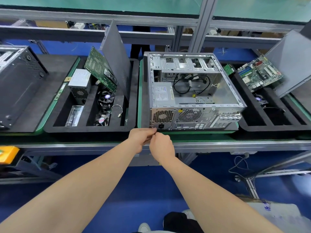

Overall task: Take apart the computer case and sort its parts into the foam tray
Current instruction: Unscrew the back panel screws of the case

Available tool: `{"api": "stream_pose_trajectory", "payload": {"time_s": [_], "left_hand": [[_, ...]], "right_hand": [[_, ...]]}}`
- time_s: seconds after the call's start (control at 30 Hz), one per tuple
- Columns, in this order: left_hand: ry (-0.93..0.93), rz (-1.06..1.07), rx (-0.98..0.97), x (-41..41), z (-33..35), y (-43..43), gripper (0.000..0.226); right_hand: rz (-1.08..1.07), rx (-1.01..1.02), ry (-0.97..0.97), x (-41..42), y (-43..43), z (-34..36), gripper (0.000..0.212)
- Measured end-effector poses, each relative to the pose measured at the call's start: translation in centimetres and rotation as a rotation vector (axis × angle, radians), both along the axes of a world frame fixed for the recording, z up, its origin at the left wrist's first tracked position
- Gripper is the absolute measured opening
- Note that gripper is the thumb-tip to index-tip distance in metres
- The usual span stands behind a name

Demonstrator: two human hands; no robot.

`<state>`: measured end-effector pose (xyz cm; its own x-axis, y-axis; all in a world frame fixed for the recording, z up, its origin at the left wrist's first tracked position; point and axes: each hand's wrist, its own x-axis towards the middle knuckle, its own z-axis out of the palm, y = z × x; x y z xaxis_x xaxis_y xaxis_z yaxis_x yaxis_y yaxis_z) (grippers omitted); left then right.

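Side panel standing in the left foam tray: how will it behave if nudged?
The side panel probably tips easily: it stands on edge, tilted, in the foam tray. Looks like thin sheet metal, so likely stiff and light.

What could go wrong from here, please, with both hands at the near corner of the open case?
Any small part between the left hand and right hand, hidden here at the corner of the computer case, might drop past the bench edge. The black cable inside could snag when the power supply comes out.
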<state>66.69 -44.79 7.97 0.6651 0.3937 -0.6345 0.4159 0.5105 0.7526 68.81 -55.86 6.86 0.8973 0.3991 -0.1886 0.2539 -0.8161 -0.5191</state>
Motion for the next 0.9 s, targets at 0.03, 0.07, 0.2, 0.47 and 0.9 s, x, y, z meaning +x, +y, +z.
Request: {"api": "stream_pose_trajectory", "payload": {"time_s": [0.03,0.07,0.2,0.47,0.9], "left_hand": [[-0.001,0.005,0.017,0.1,0.0,0.0,0.025],[0.0,0.008,0.034,0.2,0.0,0.0,0.024],[0.024,0.002,0.053,0.6,0.0,0.3,0.019],[0.063,-0.022,0.031,0.4,0.4,0.3,0.019],[0.03,-0.064,-0.032,0.5,0.2,0.5,0.025]], "right_hand": [[-0.02,0.076,0.055,0.0,-0.1,0.1,0.035],[-0.04,0.15,0.123,0.1,-0.2,0.1,0.038],[-0.305,0.539,0.625,0.4,-0.4,0.5,0.033],[-0.463,1.231,1.413,-0.3,-2.0,-0.6,0.036],[-0.477,1.046,1.339,-0.4,-1.5,0.7,0.036]]}}
